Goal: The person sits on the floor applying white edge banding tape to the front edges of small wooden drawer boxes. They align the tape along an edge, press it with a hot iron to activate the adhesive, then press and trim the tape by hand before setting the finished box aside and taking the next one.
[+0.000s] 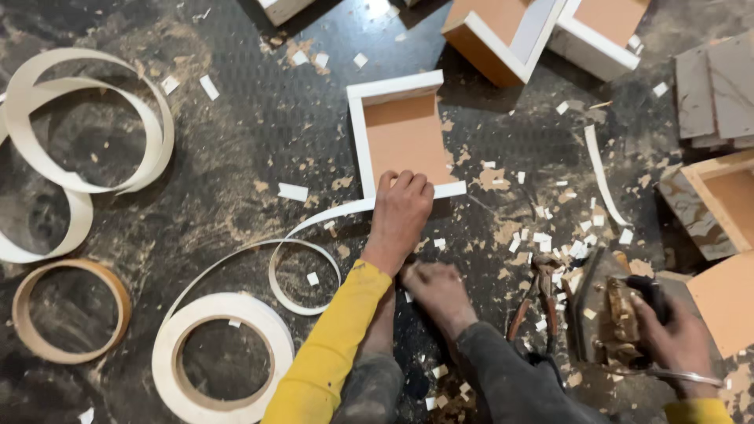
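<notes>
The small open box (pixel 404 137) lies straight ahead of the left hand (pixel 400 212), whose fingers are curled flat over its near white edge, where the edge tape (pixel 314 224) trails leftward; an old iron (pixel 609 314) is gripped in the closed right hand (pixel 679 338), well off to the right

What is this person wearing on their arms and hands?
Both arms wear bright yellow long sleeves reaching the wrists. The left hand is bare, with no glove or ring visible. The right hand is also gloveless, with a thin silver bangle at the wrist.
</notes>
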Demonstrator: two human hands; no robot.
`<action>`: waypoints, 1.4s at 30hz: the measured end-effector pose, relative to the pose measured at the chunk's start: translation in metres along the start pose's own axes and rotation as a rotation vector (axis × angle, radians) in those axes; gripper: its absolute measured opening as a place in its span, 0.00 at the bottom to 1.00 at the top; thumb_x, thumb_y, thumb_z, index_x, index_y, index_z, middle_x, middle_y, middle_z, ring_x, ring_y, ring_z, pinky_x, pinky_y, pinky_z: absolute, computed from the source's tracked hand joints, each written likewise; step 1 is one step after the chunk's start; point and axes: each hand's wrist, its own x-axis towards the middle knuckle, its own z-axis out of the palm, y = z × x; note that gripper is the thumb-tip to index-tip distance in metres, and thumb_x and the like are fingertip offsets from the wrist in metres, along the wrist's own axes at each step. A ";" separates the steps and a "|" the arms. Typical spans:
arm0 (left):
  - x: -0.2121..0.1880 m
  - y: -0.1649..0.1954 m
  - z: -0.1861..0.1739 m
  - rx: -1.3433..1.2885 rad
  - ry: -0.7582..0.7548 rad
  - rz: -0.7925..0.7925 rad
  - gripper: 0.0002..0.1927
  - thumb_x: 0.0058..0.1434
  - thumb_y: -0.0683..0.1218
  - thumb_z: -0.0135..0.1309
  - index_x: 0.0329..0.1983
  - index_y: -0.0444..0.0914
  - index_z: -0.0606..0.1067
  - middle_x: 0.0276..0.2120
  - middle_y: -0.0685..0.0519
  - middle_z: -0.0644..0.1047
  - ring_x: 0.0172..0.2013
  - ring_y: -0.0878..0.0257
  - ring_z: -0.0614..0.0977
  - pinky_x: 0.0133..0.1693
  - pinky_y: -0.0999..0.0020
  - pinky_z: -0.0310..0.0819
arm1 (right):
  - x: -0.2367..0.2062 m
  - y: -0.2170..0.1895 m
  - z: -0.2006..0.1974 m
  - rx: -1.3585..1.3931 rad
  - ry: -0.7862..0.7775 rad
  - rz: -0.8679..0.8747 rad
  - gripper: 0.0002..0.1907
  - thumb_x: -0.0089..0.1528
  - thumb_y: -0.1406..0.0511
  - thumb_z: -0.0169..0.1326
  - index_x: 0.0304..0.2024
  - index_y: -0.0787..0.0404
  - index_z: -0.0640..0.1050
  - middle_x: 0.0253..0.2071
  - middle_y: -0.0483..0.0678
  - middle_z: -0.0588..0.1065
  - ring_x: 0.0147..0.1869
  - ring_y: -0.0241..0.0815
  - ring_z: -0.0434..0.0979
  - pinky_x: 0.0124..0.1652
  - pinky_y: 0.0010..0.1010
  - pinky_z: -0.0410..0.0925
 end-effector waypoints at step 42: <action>-0.027 -0.027 -0.016 -0.038 0.067 -0.223 0.11 0.47 0.49 0.68 0.33 0.43 0.83 0.45 0.53 0.80 0.58 0.50 0.72 0.64 0.39 0.49 | -0.016 -0.315 0.080 -0.396 -0.111 -0.795 0.20 0.68 0.54 0.52 0.45 0.66 0.68 0.25 0.64 0.76 0.28 0.66 0.79 0.28 0.51 0.72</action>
